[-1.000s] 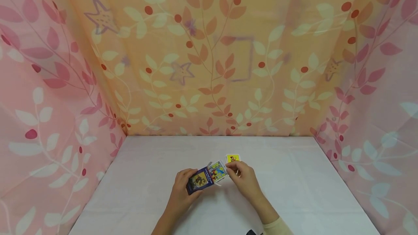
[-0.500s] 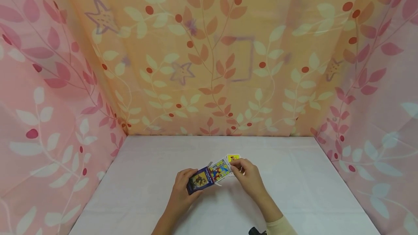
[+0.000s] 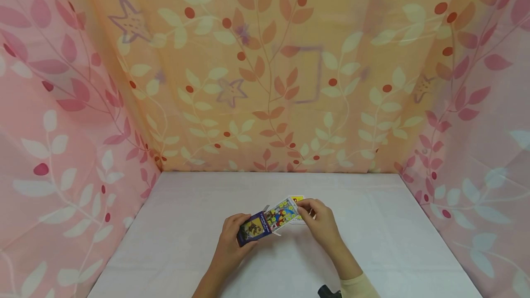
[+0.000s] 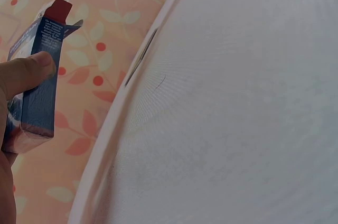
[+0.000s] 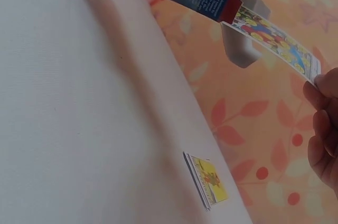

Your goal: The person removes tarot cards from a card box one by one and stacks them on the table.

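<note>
My left hand [image 3: 233, 238] grips a dark blue card box [image 3: 253, 229], thumb along its near side. The box's end flaps stand unfolded toward the right. Out of that end sticks a tarot card [image 3: 281, 214] with yellow discs and a blue and red figure. The thumb and fingers of my right hand [image 3: 319, 220] pinch the card's far end. In the right wrist view the card [image 5: 274, 42] bows slightly between box and fingertips. A small stack of cards [image 5: 208, 179], a yellow one on top, lies on the table, partly hidden behind the right hand in the head view.
The table has a white cloth [image 3: 178, 224]. Patterned curtains [image 3: 269, 82] in orange and pink stand at the back and both sides. A black object [image 3: 327, 291] shows by the right sleeve at the lower edge.
My right hand has moved to the right, drawing the card farther out of the box. The left hand and box have stayed almost in place.
</note>
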Motion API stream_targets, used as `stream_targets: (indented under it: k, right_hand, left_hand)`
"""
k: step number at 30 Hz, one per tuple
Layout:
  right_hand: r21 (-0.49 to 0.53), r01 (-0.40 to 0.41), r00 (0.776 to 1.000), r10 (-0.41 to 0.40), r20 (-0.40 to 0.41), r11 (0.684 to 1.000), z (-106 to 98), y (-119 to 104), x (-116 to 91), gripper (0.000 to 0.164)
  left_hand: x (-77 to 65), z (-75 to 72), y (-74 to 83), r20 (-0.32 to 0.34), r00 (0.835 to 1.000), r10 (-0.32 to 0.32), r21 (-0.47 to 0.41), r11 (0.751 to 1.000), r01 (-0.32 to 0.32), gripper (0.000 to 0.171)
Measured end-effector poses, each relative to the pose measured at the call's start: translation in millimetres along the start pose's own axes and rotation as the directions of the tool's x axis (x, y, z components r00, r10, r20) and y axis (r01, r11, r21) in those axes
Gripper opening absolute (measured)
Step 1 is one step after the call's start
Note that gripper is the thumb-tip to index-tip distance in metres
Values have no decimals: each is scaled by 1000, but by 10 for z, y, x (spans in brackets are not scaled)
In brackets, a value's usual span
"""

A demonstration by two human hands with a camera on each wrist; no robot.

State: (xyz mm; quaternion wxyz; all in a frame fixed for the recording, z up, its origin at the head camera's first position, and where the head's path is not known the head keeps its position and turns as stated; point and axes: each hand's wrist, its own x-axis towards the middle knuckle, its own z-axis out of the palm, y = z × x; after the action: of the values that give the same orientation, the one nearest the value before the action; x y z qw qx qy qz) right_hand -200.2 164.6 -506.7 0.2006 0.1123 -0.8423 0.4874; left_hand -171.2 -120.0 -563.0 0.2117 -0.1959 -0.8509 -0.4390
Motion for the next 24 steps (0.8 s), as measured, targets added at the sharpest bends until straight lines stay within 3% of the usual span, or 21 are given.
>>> stream_targets:
  k: [15, 24]
  right_hand:
    - [-16, -34, 999, 34, -39, 999, -135, 59, 57, 13]
    - [-37, -30, 999, 28, -44, 999, -230, 98, 77, 15]
  left_hand:
    - [3, 4, -14, 16, 1000, 2, 29, 1000, -2, 83]
    - [3, 18, -21, 5, 1000, -28, 36, 999, 28, 84]
